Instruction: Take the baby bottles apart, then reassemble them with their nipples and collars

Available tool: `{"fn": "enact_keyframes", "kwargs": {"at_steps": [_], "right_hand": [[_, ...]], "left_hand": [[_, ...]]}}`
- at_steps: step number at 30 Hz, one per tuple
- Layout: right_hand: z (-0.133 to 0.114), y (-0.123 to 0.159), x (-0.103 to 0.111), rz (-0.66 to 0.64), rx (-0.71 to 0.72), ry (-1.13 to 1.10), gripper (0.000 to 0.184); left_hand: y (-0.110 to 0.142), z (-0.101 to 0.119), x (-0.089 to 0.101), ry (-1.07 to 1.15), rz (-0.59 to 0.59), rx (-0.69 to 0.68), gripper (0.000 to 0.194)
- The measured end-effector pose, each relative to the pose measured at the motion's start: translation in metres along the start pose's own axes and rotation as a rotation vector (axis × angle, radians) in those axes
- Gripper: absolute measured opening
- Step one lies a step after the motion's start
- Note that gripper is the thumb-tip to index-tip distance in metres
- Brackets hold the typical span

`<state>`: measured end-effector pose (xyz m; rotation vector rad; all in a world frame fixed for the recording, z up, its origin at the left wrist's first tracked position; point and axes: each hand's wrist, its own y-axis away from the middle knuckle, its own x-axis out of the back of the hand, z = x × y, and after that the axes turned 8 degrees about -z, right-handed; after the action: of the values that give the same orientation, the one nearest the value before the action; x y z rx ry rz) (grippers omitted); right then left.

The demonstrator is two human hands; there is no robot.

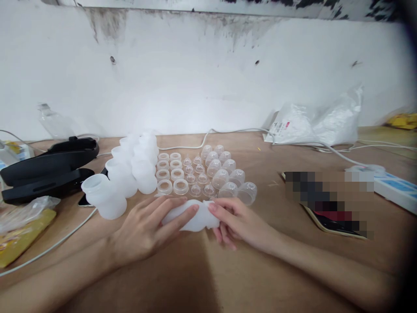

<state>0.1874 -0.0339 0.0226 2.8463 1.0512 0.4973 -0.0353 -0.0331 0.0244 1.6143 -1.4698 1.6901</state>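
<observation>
A milky white silicone baby bottle body [192,217] lies sideways between my hands, low over the table. My left hand [153,221] wraps round its wide part, the fingers pressing it from above. At its neck end my right hand [239,217] pinches the rim between thumb and fingers. Just beyond are rows of clear collar rings [164,187], clear bottle nipples [196,190] and clear domed caps [246,192]. More white bottle bodies [112,204] are grouped to the left, most upright. Whether anything is inside the held neck is hidden by my right fingers.
A black case [48,165] and a yellow packet [29,230] sit left. A phone-like device [325,208], partly pixelated, lies right, near a white power strip [397,187]. Against the wall rest a plastic bag [319,121] and a clear bottle [54,121]. Cables [241,129] cross the table.
</observation>
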Motion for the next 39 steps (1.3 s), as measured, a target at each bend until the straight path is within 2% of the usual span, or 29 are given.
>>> {"fn": "enact_keyframes", "kwargs": {"at_steps": [2,4,5,7,11,18,20,23,25,27,29,30,33,36,39], "right_hand": [[-0.003,0.003,0.005,0.084,0.107,0.199,0.029],[-0.004,0.006,0.010,0.152,0.269,0.416,0.038],[-0.004,0.007,0.012,0.161,0.339,0.495,0.045],[-0.002,0.008,0.013,0.138,0.413,0.567,0.043],[-0.002,0.009,0.008,0.107,0.308,0.409,0.029],[-0.007,0.010,-0.003,0.033,0.128,0.123,0.024],[-0.012,0.010,-0.002,0.028,0.130,0.161,0.024],[-0.023,0.014,0.010,0.079,0.154,0.446,0.029],[-0.029,0.021,0.027,0.178,0.134,0.684,0.038],[-0.028,0.030,0.047,0.378,0.114,0.877,0.047],[-0.018,0.038,0.065,0.572,0.086,1.033,0.044],[-0.011,0.040,0.071,0.592,0.053,1.088,0.040],[0.014,0.042,0.080,0.486,-0.015,1.142,0.033],[0.029,0.039,0.078,0.445,-0.041,1.054,0.032],[0.031,0.039,0.078,0.443,-0.046,0.953,0.030]], "left_hand": [[-0.002,-0.001,0.005,0.131,-0.051,0.093,0.045],[-0.004,-0.002,0.011,0.304,-0.124,0.206,0.048],[-0.005,-0.002,0.014,0.379,-0.158,0.246,0.049],[-0.006,-0.002,0.018,0.461,-0.204,0.271,0.050],[-0.005,0.001,0.016,0.378,-0.183,0.210,0.048],[0.000,0.005,0.008,0.029,0.001,0.047,0.044],[-0.001,0.004,0.008,0.002,0.024,0.040,0.042],[-0.002,0.003,0.010,0.020,0.016,0.065,0.044],[-0.002,0.003,0.011,0.099,0.011,0.126,0.047],[-0.001,0.002,0.013,0.216,0.020,0.219,0.049],[-0.001,0.001,0.013,0.340,0.028,0.311,0.050],[-0.001,0.000,0.013,0.393,0.021,0.357,0.049],[-0.004,-0.002,0.013,0.526,0.012,0.487,0.047],[-0.007,-0.003,0.013,0.666,0.017,0.648,0.045],[-0.009,-0.002,0.013,0.855,0.038,0.806,0.041]]}}
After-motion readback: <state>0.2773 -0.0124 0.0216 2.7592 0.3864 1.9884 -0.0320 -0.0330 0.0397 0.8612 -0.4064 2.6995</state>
